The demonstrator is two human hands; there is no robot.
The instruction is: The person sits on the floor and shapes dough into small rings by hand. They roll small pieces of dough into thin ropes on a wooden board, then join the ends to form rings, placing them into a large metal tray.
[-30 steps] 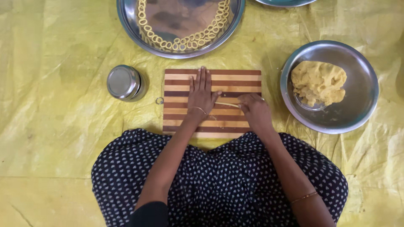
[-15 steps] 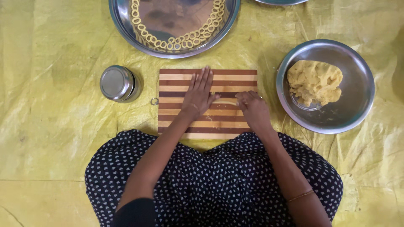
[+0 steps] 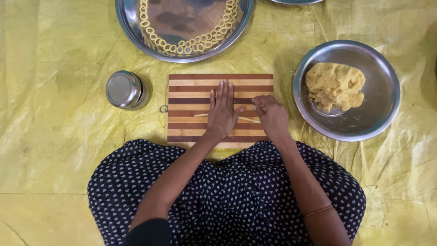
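Observation:
My left hand (image 3: 222, 109) lies flat, fingers together, on a striped wooden cutting board (image 3: 191, 91), pressing on a thin rope of yellow dough (image 3: 248, 120) that sticks out on both sides of the palm. My right hand (image 3: 271, 115) rests curled on the board's right part, fingertips touching the rope's right end. A steel bowl (image 3: 378, 109) to the right holds a lump of yellow dough (image 3: 334, 85). Beyond the board, a large steel plate (image 3: 136, 32) carries several small dough rings (image 3: 191, 45) along its rim.
A small steel lidded container (image 3: 124, 89) stands left of the board. Everything sits on a yellow sheet (image 3: 45, 136) spread over the floor. My lap in dark dotted cloth (image 3: 227, 200) fills the near side. Another steel vessel's edge (image 3: 296, 2) shows at the top.
The left hand slid slightly along the board over the dough rope, which looks longer and thinner now. The right hand stayed at the rope's right end.

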